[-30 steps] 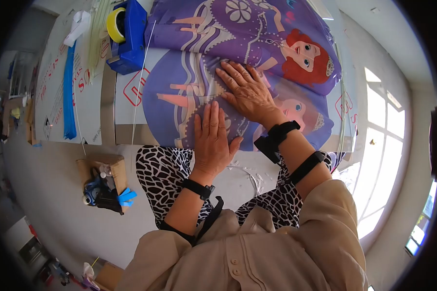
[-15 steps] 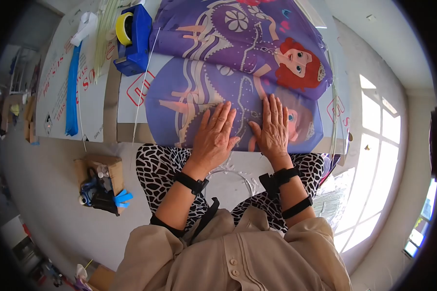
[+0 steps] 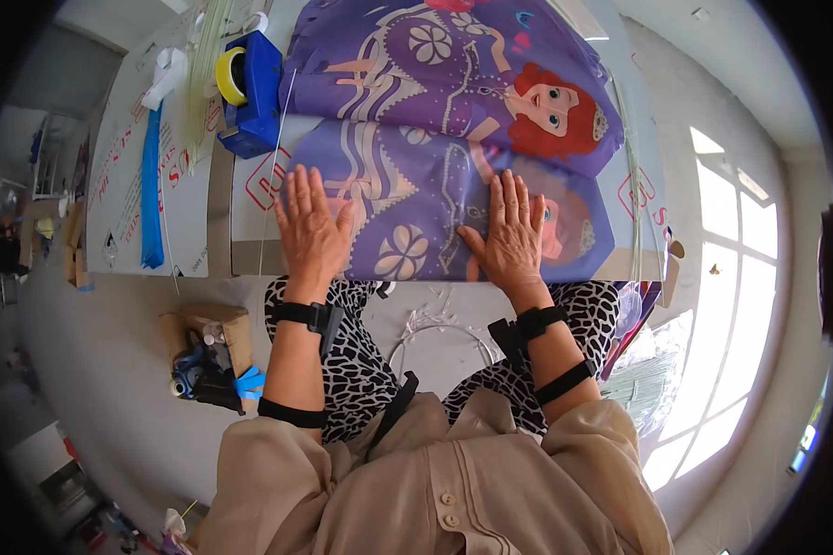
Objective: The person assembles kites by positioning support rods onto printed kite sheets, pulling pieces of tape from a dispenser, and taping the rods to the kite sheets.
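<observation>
The tabletop (image 3: 187, 217), marked with red lettering, is partly covered by the purple printed sheet (image 3: 426, 102), which is spread at its near edge; two red-haired figures are shown on the sheet, the nearer one paler. Below and to the left of the sheet, a cardboard box (image 3: 238, 338) is placed on the floor. The right hand (image 3: 511, 236) is laid flat on the sheet's near part, fingers extended, nothing gripped. The left hand (image 3: 313, 227) is held open over the sheet's near left edge, fingers slightly parted, nothing gripped; whether the sheet is touched by it cannot be told. Just left of the sheet, a blue tape dispenser (image 3: 267, 102) is set, fitted with a yellow tape roll (image 3: 228, 79).
</observation>
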`<move>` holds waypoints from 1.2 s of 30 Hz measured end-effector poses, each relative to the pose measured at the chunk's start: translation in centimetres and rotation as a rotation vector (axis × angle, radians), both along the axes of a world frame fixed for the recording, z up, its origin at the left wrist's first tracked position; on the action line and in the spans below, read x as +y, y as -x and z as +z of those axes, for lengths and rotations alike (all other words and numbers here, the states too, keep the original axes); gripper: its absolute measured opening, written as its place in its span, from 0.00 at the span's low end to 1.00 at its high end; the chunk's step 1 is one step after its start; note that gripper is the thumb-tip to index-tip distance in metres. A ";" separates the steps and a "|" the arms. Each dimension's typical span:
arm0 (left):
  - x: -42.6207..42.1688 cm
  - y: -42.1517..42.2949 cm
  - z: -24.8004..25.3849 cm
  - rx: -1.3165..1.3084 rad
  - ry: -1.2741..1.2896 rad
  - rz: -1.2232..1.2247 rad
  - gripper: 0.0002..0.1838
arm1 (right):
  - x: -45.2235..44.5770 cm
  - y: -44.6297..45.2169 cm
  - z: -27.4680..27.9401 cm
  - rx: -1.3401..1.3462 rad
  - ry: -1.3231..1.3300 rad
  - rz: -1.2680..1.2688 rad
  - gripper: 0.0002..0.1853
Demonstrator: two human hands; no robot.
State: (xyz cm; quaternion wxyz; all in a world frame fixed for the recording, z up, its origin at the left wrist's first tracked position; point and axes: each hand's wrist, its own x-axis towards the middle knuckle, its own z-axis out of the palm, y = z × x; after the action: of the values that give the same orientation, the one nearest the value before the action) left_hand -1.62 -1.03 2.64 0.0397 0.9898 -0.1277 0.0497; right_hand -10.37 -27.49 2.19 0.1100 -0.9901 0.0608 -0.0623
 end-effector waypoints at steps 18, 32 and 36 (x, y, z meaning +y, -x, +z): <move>2.1 0.5 -1.6 0.054 0.086 0.044 0.41 | -6.5 -0.3 0.5 0.017 0.184 0.038 0.35; -11.1 7.4 -0.1 0.164 0.158 -0.561 0.33 | 0.8 4.2 -0.3 -0.056 -0.047 0.161 0.29; -10.1 7.2 -0.1 0.135 0.185 -0.484 0.34 | -1.2 5.1 0.5 -0.008 -0.057 0.112 0.32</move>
State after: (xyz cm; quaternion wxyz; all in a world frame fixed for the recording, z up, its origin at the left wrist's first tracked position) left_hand -8.80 -11.13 2.52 0.1492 0.9237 -0.3526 -0.0161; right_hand -15.50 -28.65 2.69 0.1419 -0.9881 0.0067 -0.0581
